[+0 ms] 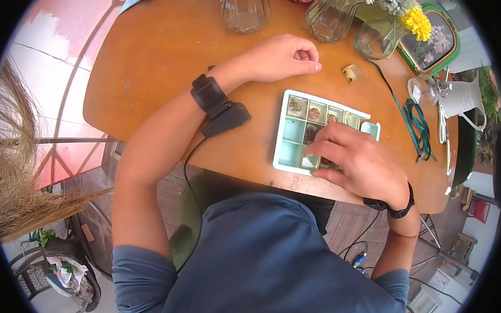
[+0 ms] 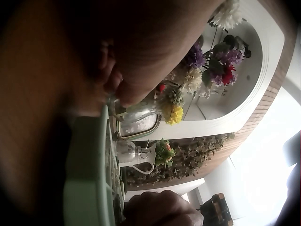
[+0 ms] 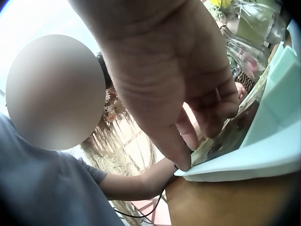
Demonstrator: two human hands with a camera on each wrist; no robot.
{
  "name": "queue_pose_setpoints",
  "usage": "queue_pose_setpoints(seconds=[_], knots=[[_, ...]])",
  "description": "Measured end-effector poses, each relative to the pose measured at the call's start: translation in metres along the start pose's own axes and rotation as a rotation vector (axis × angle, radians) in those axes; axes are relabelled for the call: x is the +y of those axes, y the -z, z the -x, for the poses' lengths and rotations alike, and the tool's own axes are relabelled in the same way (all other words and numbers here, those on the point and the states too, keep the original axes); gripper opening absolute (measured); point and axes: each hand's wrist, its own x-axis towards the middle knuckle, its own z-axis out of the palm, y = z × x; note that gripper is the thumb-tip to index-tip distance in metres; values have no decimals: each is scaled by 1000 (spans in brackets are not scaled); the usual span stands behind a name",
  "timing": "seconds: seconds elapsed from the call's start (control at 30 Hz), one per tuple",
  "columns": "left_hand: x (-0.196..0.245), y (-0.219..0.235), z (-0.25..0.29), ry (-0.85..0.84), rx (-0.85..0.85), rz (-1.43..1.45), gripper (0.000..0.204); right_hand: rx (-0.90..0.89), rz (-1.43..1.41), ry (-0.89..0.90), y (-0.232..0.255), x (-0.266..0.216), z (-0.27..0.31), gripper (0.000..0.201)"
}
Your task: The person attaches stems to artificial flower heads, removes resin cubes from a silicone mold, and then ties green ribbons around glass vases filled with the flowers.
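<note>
A mint-green compartment tray (image 1: 280, 130) lies near the table's front edge. Clear pieces with brownish bits inside (image 1: 314, 113) fill several of its compartments; two at the left hold nothing. My right hand (image 1: 355, 160) reaches over the tray, its thumb at the near rim and its bent fingers down among the compartments. In the right wrist view the thumb (image 3: 181, 157) meets the tray's edge; I cannot tell whether a piece is pinched. My left hand (image 1: 284, 58) rests loosely curled on the table beyond the tray, holding nothing. A small clear-and-amber block (image 1: 351, 73) lies to its right.
Glass vases (image 1: 245, 13), some with flowers (image 1: 416, 24), stand at the back. A green-framed picture (image 1: 434, 41), a white pitcher (image 1: 465, 98) and a coiled green ribbon (image 1: 417, 129) are on the right. A black cable (image 1: 189, 176) hangs from the left wrist camera.
</note>
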Motion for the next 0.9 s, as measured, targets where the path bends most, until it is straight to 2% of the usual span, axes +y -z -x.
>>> queue_pose_setpoints(seconds=[0.07,0.17,0.27,0.37,0.47,0.57,0.67,0.73,0.77,0.87,0.9], knots=[[0,0,0,-6,0,-5,22,21,-16,37,0,1,0,32],[1,1,1,-6,1,-12,22,67,-53,-10,2,5,1,27],[1,1,0,-6,-1,-24,23,0,-42,-78,1,9,-1,24],[4,2,2,-1,-2,-55,23,20,-21,-64,1,8,-3,22],[3,2,0,-10,-1,-48,23,105,25,21,14,24,-4,21],[1,0,1,-9,-4,-22,23,252,138,-434,38,44,-13,26],[0,1,0,-14,-4,-33,22,333,237,-524,38,70,-16,30],[-1,1,0,-25,0,-36,21,285,231,-458,31,93,-15,31],[1,2,0,-23,-1,-42,21,259,226,-424,30,97,-17,32],[2,2,2,-18,-8,-47,21,157,205,-481,35,89,-19,32],[1,2,1,-21,-10,-44,21,171,149,-483,37,85,-19,32]])
